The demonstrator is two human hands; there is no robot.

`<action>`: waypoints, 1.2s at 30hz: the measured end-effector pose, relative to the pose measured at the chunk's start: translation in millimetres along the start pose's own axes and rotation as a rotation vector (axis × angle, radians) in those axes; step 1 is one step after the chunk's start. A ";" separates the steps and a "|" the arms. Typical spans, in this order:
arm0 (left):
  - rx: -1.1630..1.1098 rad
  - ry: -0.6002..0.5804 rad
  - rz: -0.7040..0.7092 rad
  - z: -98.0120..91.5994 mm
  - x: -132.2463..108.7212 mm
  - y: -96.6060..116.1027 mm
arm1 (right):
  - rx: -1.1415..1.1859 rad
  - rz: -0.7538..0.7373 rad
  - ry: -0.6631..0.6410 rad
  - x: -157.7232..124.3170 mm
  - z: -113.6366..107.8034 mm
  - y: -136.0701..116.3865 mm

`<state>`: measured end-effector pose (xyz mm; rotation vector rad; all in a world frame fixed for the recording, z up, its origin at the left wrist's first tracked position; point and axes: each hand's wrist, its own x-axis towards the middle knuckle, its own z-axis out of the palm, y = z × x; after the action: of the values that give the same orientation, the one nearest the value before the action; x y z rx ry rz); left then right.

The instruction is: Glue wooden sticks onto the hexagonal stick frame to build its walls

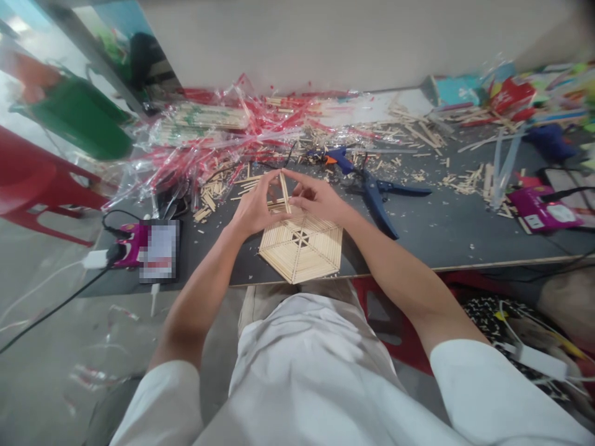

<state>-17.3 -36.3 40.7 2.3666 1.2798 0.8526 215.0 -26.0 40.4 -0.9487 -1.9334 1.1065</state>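
**Q:** What's in the hands?

**A:** Hexagonal frame of craft sticks (301, 246), flat on the dark desk (418, 230), middle of the near edge, bottom corner reaching that edge. Just above its far side, an upright craft stick (284, 193) stands between the hands.

**Q:** Grip?

**A:** Left hand (255, 207) and right hand (316, 199) both half-curled, neither closed to a fist. Left fingers (272, 178) arch over to the top of the upright craft stick, right fingers (297, 181) come in against it from the other side. Contact yes, how firm can't tell.

**Q:** Around that?

**A:** Loose stick pieces (207, 201) lie beside the left hand. Past the right hand, blue-handled cutters (377, 201) lie on the desk, and a blue glue gun (338, 159) sits just behind them. Crumpled clear-and-red plastic wrap (223, 133) runs along the far edge.

**Q:** Sides?

**A:** Left edge: pink device (127, 244) with cables, beside a pixelated patch (160, 251), contents can't tell. Right side: purple box (542, 209), with clear glue sticks (504, 167) near it. Red stool (39, 179) on the floor off the left edge.
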 end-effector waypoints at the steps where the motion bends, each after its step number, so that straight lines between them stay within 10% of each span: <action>1: 0.015 0.009 -0.002 -0.7 0.4 -0.1 | 0.003 0.001 -0.011 0.1 -0.3 -1.0; 36: -0.106 -0.013 0.053 4.5 0.9 0.1 | 0.392 0.089 -0.022 6.2 11.8 2.6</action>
<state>-14.0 -35.5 37.6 2.3282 1.1429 0.8956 202.7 -24.3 34.8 -0.8105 -1.6182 1.4851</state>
